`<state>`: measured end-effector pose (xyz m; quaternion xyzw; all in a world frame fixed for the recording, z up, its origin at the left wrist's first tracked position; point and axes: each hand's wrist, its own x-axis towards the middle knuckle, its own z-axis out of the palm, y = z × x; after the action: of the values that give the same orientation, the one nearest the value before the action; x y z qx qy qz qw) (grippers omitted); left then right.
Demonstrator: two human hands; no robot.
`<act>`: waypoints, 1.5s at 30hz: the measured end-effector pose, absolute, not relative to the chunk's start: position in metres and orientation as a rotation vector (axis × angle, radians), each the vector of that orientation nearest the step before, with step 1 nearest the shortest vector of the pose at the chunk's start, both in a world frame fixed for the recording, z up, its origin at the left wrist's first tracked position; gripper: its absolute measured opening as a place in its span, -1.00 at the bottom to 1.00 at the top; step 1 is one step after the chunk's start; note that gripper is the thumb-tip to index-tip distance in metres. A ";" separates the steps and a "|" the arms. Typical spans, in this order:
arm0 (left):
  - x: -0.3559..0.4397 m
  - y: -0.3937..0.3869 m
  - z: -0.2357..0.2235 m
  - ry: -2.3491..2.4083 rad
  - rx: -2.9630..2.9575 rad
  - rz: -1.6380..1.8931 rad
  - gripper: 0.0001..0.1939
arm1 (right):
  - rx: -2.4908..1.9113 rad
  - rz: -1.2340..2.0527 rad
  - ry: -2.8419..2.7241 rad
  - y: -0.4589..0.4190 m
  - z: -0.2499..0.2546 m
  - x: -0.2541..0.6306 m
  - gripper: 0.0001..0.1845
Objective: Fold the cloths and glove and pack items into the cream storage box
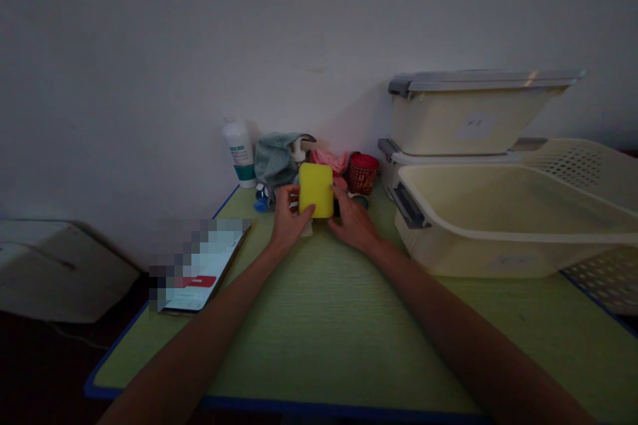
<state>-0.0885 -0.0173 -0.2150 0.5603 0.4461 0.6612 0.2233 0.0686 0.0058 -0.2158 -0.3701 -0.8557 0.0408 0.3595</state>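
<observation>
I note the yellow block upright btwn L hand and R hand, over the worktop, long axis approx. vert. Fingers grip opp. sides, L thumb on front face; neither hand clearly nearer.

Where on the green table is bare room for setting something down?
Widest: the green table between left forearm and right forearm. Another patch: right of the right forearm, in front of the open cream bin. Crowded: the back, with white bottle, teal cloth, red container and yellow block.
</observation>
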 end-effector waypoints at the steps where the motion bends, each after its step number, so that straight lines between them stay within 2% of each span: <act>1: -0.088 -0.018 -0.215 1.248 1.573 1.815 -0.60 | -0.965 0.109 -2.202 0.006 -0.216 0.069 -0.30; 8: -0.089 -0.019 -0.221 1.357 1.764 1.788 -0.46 | -0.981 0.127 -2.173 0.008 -0.219 0.068 -0.32; 20: -0.087 -0.012 -0.228 1.110 1.707 1.653 -0.32 | -0.949 0.170 -2.179 0.005 -0.216 0.070 -0.32; 32: -0.087 -0.012 -0.226 1.075 1.558 1.695 -0.32 | -0.897 0.182 -2.134 0.004 -0.213 0.071 -0.36; 45: -0.111 -0.001 -0.210 1.183 1.407 2.013 -0.39 | -1.069 0.064 -2.172 0.010 -0.213 0.066 -0.69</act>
<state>-0.1107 -0.0011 -0.2099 0.5049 0.4246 0.7226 0.2064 0.0662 0.0102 -0.2132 -0.4130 -0.8396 0.0248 0.3521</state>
